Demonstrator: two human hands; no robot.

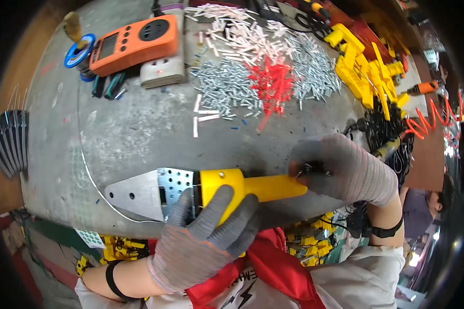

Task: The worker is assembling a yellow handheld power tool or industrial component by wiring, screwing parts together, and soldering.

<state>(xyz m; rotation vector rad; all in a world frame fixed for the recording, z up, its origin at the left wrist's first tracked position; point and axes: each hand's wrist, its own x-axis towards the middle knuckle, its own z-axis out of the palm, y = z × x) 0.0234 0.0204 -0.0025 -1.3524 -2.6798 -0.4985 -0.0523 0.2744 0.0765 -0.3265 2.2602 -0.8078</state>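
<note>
In the middle of the grey workbench (139, 118) lies a pipe welding iron (221, 180) with a yellow handle, a perforated metal guard and a flat, tapered metal plate pointing left. My left hand (206, 237), in a grey glove, is closed over the wide front of the yellow handle. My right hand (340, 167), in a grey glove, is curled just past the handle's right end and smeared by motion. At its fingertips is a dark, blurred thing that looks like a black cord (314, 167).
Piles of small metal pins (219, 85), red pieces (270, 85) and white tubes (237, 28) cover the back. An orange meter (134, 44) rests at back left by a solder spool (80, 51). Yellow handles (361, 69) and black cables (386, 131) lie right. Metal plates (10, 139) stand far left.
</note>
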